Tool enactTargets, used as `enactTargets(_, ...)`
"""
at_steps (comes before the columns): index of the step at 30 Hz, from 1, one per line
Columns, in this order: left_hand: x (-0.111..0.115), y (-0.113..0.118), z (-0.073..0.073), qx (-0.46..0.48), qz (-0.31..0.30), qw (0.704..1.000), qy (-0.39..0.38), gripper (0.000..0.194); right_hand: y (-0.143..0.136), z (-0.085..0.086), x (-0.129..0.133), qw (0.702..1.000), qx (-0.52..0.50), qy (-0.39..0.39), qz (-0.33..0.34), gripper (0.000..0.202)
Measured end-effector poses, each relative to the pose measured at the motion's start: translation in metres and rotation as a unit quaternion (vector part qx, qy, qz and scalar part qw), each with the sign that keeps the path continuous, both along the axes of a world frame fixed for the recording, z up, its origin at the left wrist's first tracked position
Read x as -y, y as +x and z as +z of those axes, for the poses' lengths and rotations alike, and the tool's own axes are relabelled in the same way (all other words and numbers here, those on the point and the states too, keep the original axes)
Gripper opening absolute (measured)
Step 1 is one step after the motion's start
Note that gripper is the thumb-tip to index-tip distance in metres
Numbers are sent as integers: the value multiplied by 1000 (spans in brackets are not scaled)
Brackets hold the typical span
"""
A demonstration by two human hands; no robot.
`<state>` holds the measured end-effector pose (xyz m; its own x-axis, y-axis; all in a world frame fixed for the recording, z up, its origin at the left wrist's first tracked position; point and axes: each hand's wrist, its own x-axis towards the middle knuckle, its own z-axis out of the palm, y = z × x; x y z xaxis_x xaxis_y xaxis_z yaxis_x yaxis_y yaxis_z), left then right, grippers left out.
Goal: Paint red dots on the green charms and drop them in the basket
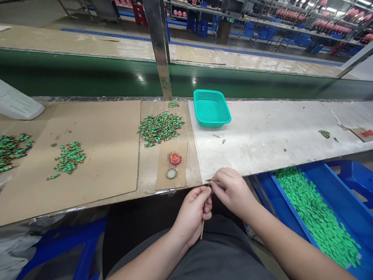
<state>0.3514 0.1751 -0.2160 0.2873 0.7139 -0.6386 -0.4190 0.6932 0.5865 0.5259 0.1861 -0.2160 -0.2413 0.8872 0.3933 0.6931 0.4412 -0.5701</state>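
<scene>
My left hand (pixel 194 210) is closed at the table's front edge, with a thin wooden stick (pixel 202 230) poking out below its fingers. Pinched in my right hand (pixel 234 191) is a slim, dark, pointed metal tool that looks like tweezers (pixel 219 184). The fingertips of both hands meet over a tiny dark piece, too small to make out. Left of the hands, a round white disc with a beaded dark rim (pixel 171 173) lies on a cardboard strip, beside a small dish of red-orange paste (pixel 175 159).
Small green and gold pieces (pixel 160 128) form a heap behind the strip, with more piles (pixel 70 157) leftward. A turquoise basket (pixel 212 109) stands at the back. Blue tray (pixel 313 171) below right holds green discs (pixel 317 217). A metal post (pixel 159 46) rises behind the table.
</scene>
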Motion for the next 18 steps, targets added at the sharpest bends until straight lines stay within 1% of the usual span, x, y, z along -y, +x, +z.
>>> enactTargets(3, 0, 1, -1, -2, 1, 1000, -3, 63, 1, 0, -1, 1000, -6, 2, -13, 24)
enactTargets(7, 1, 1, -1, -4, 0, 1000, -6, 63, 2, 1, -2, 1000, 1, -5, 5, 25)
enactTargets(11, 1, 0, -1, -5, 2, 1000, -7, 63, 1, 1, -2, 1000, -4, -2, -12, 24)
enactTargets(15, 1, 0, -2, -5, 3, 1000, -10, 63, 1, 1, 0, 1000, 0, -6, 10, 24)
enactTargets(18, 1, 1, -2, -6, 6, 1000, -12, 63, 1, 2, 0, 1000, -2, -2, 3, 23)
